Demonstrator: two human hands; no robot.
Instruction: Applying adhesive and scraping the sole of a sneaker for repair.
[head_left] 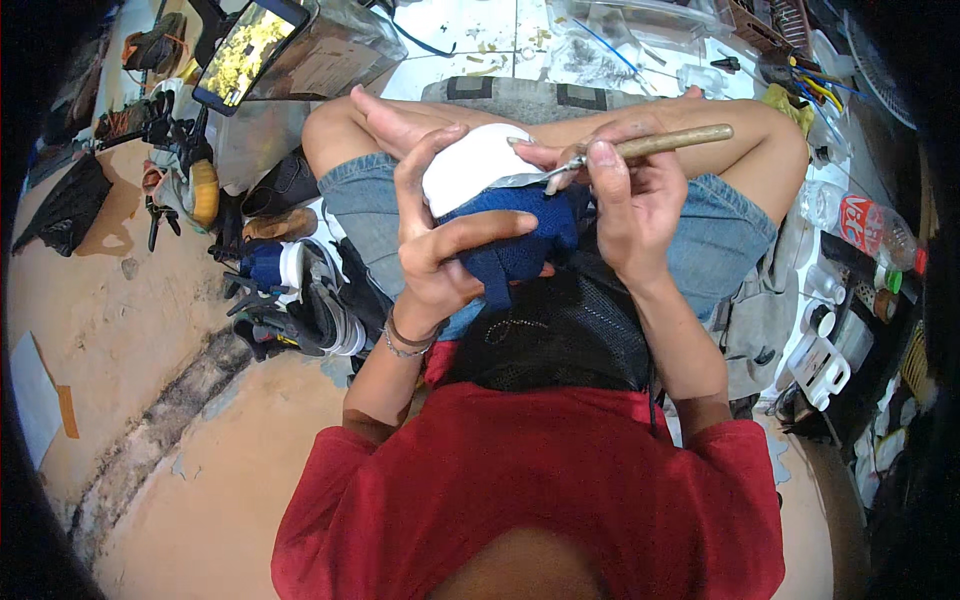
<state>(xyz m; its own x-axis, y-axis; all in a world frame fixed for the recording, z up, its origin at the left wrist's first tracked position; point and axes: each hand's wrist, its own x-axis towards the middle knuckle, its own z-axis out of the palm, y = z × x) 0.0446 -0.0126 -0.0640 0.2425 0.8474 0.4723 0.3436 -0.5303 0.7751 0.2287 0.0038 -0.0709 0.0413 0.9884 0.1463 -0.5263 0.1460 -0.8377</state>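
Over my crossed legs I hold a blue knit shoe [530, 240] with its white sole [468, 165] tilted upward. My left hand [432, 235] is wrapped round it, thumb and fingers along the white sole and the blue upper. In my right hand [640, 200] is a wooden-handled tool [680, 140], its handle pointing off to the right. Its thin metal end [552, 174] lies at the border between the white sole and the blue fabric. My right fingertips pinch close to that end, touching the shoe's edge. Whether the tip pierces the material cannot be made out.
Several shoes [300, 270] lie piled at my left. Beyond them a phone [250, 55] stands on a holder, beside a box [340, 50]. On my right are a plastic bottle [860, 225], a white plastic container [820, 370] and pliers [822, 92]. A patterned cushion [540, 95] lies ahead.
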